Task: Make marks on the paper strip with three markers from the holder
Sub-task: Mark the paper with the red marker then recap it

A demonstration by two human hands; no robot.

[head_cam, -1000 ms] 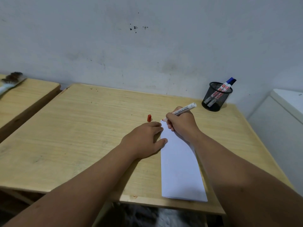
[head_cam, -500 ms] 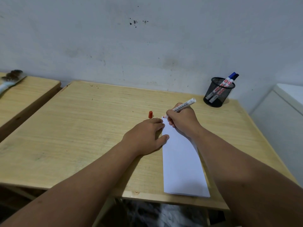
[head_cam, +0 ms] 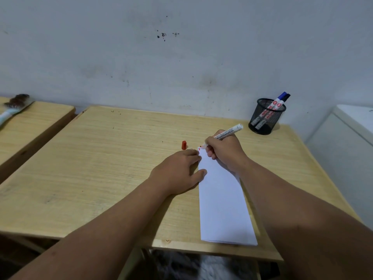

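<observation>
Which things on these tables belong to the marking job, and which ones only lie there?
Belong to the job:
paper strip
red marker in the right hand
red cap
mesh holder with two markers
left hand, pressing the strip

Only lying there:
brush on the side table

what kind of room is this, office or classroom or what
Probably a plain study room or small classroom: bare wooden desks set side by side against a scuffed white wall, with a mesh pen holder of markers.
</observation>
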